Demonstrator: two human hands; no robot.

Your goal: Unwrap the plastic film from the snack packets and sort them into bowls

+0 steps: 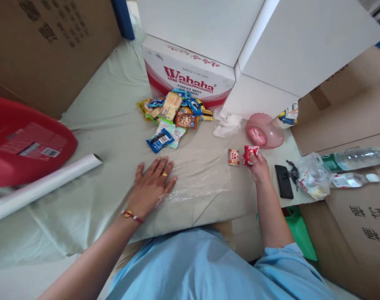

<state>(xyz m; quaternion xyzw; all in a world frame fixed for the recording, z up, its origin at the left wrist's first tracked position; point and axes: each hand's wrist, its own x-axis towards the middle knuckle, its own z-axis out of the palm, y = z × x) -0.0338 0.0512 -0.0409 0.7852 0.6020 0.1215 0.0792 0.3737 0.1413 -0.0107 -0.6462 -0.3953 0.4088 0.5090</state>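
My left hand (152, 183) lies flat with its fingers spread on the pale green cloth (108, 125), its fingertips resting on the edge of a clear plastic sheet (196, 175). My right hand (258, 166) is closed on a small red snack packet (249, 154). Just left of it a second small red-and-white packet (234, 157) lies on the cloth. A pile of several mixed snack packets (174, 116) sits farther back, in front of a Wahaha carton (186, 75).
A pink plastic bowl (264, 131) and crumpled tissue (226, 124) lie near the white boxes (289, 54). A black phone (284, 181), a bag of wrappers (313, 177) and water bottles (358, 158) are at right. A white roll (43, 185) and red basin (24, 141) are at left.
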